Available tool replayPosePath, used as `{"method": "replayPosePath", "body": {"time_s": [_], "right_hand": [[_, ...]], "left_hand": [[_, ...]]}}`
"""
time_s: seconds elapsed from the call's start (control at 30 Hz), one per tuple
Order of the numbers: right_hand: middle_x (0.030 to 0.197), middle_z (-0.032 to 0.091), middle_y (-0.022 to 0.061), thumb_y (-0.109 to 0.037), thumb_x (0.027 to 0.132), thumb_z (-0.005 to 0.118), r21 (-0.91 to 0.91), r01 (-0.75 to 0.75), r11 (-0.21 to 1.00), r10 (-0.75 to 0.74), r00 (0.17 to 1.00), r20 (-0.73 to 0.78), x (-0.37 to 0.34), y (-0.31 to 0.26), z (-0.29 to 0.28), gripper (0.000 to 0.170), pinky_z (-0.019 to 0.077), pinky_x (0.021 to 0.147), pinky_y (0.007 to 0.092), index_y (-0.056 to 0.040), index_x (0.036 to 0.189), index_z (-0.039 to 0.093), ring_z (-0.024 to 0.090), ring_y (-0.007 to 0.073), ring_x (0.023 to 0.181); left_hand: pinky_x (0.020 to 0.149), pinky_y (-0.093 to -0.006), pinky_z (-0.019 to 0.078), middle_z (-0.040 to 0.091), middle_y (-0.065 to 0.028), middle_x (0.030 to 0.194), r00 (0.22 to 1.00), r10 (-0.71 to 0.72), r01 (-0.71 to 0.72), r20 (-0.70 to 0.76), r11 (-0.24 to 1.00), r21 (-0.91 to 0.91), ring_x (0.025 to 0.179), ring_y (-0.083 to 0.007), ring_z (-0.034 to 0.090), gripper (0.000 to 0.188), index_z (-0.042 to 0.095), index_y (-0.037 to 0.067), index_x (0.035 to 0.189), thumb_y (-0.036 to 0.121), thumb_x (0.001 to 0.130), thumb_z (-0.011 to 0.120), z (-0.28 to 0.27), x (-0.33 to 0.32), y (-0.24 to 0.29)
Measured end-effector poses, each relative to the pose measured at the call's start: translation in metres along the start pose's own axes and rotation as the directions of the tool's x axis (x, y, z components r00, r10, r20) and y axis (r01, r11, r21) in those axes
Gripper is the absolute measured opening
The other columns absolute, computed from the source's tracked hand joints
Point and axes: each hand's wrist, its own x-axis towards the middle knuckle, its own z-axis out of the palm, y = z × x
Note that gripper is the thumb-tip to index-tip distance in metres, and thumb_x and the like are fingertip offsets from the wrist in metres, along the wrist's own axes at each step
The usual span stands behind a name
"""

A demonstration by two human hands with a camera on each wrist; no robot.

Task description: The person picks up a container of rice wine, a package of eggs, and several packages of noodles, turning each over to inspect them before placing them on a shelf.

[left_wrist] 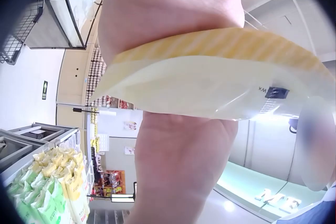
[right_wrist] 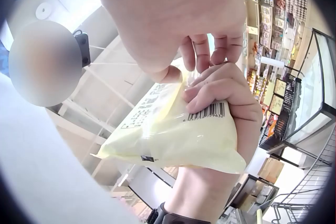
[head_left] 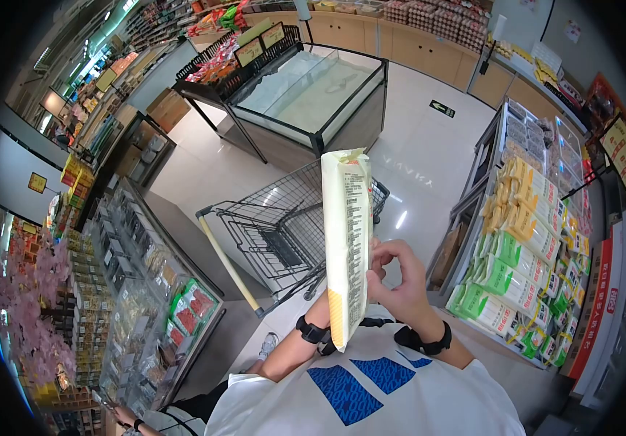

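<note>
A long pale-yellow package (head_left: 348, 247) with printed text and an orange-striped end stands nearly upright before the chest. My left hand (right_wrist: 228, 95) grips it, fingers curled over the side by the barcode in the right wrist view; in the head view that hand is mostly hidden behind the package. My right hand (head_left: 400, 280) is at its right side, thumb and index finger bent together at the edge. From the right wrist, the right hand's (right_wrist: 178, 24) thumb lies against the package (right_wrist: 173, 134). The left wrist view has the package (left_wrist: 194, 85) crossing in front of both arms.
A wire shopping cart (head_left: 277, 229) stands just beyond the package, near a glass-topped display case (head_left: 306, 91). Stacked green and yellow bags (head_left: 513, 254) fill a shelf on the right; packaged goods (head_left: 138, 312) line the left. Another person's arm (head_left: 127, 416) shows at lower left.
</note>
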Motion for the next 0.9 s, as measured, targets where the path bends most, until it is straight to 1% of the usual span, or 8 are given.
{"method": "replayPosePath", "body": {"time_s": [0.1, 0.23, 0.27, 0.33, 0.43, 0.63, 0.87, 0.9], "right_hand": [[0.090, 0.064, 0.0094, -0.004, 0.084, 0.075, 0.017, -0.034, 0.999, 0.034, 0.999, 0.006, 0.000, 0.002, -0.003, 0.022, 0.0516, 0.075, 0.0314, -0.0005, 0.103, 0.065, 0.062, 0.0190, 0.079], [0.092, 0.065, 0.0112, -0.007, 0.092, 0.072, 0.048, -0.098, 0.994, 0.097, 0.995, 0.013, -0.002, 0.002, -0.007, 0.012, 0.0519, 0.076, 0.0307, 0.0026, 0.098, 0.067, 0.064, 0.0196, 0.081], [0.092, 0.065, 0.0112, -0.007, 0.092, 0.072, 0.049, -0.099, 0.994, 0.098, 0.995, 0.013, -0.003, 0.002, -0.008, 0.012, 0.0519, 0.076, 0.0307, 0.0026, 0.098, 0.067, 0.064, 0.0196, 0.081], [0.094, 0.066, 0.0116, -0.008, 0.094, 0.071, 0.074, -0.114, 0.991, 0.112, 0.993, 0.027, -0.006, 0.003, -0.009, 0.012, 0.0521, 0.078, 0.0306, 0.0034, 0.098, 0.068, 0.064, 0.0187, 0.083], [0.095, 0.067, 0.0112, -0.009, 0.095, 0.070, 0.120, -0.119, 0.986, 0.114, 0.992, 0.051, -0.008, 0.003, -0.012, 0.014, 0.0516, 0.080, 0.0304, 0.0034, 0.100, 0.069, 0.065, 0.0179, 0.084], [0.096, 0.068, 0.0111, -0.009, 0.095, 0.072, 0.230, -0.199, 0.953, 0.182, 0.979, 0.091, -0.012, 0.004, -0.014, 0.014, 0.0507, 0.082, 0.0299, 0.0037, 0.101, 0.070, 0.064, 0.0168, 0.085], [0.089, 0.068, 0.0099, -0.007, 0.092, 0.075, 0.148, -0.157, 0.977, 0.154, 0.988, 0.029, -0.017, 0.004, -0.010, 0.012, 0.0507, 0.078, 0.0299, 0.0035, 0.096, 0.071, 0.065, 0.0163, 0.081], [0.088, 0.068, 0.0095, -0.007, 0.091, 0.075, 0.132, -0.156, 0.979, 0.155, 0.988, 0.016, -0.017, 0.003, -0.010, 0.012, 0.0504, 0.077, 0.0296, 0.0033, 0.094, 0.071, 0.065, 0.0161, 0.080]], "left_hand": [[0.069, -0.0289, 0.0563, 0.059, -0.0030, 0.092, 0.997, 0.041, -0.044, -0.069, 0.998, -0.041, 0.080, -0.0127, 0.063, 0.031, 0.058, 0.004, 0.119, 0.032, 0.106, 0.054, -0.009, -0.005, -0.009], [0.072, -0.0300, 0.0578, 0.066, -0.0091, 0.106, 0.948, 0.275, -0.153, -0.163, 0.838, 0.524, 0.090, -0.0161, 0.068, 0.042, 0.057, 0.000, 0.129, 0.035, 0.105, 0.054, -0.043, -0.010, -0.029], [0.072, -0.0300, 0.0578, 0.066, -0.0091, 0.106, 0.948, 0.275, -0.153, -0.163, 0.838, 0.524, 0.090, -0.0161, 0.068, 0.042, 0.057, 0.000, 0.129, 0.035, 0.105, 0.054, -0.040, -0.011, -0.029], [0.065, -0.0301, 0.0580, 0.067, -0.0098, 0.099, 0.956, 0.051, -0.035, -0.288, 0.997, 0.063, 0.081, -0.0185, 0.070, 0.043, 0.057, 0.001, 0.127, 0.037, 0.105, 0.053, -0.029, -0.015, -0.025], [0.057, -0.0299, 0.0568, 0.067, -0.0103, 0.092, 0.989, -0.001, 0.012, -0.145, 0.997, 0.076, 0.069, -0.0201, 0.069, 0.043, 0.056, 0.001, 0.126, 0.038, 0.105, 0.053, -0.019, -0.015, -0.017], [0.050, -0.0303, 0.0546, 0.066, -0.0102, 0.087, 0.985, 0.010, 0.010, -0.171, 0.993, 0.117, 0.060, -0.0202, 0.067, 0.046, 0.056, 0.001, 0.125, 0.042, 0.105, 0.052, -0.016, -0.016, -0.018], [0.054, -0.0268, 0.0545, 0.065, -0.0078, 0.088, 0.990, 0.028, -0.001, -0.138, 0.981, 0.192, 0.064, -0.0155, 0.067, 0.042, 0.057, 0.001, 0.122, 0.039, 0.106, 0.050, 0.004, -0.020, -0.014], [0.050, -0.0263, 0.0521, 0.060, -0.0060, 0.084, 0.978, 0.029, 0.015, -0.205, 0.978, 0.210, 0.059, -0.0147, 0.062, 0.044, 0.054, 0.004, 0.121, 0.043, 0.101, 0.060, 0.011, -0.020, -0.013]]}}
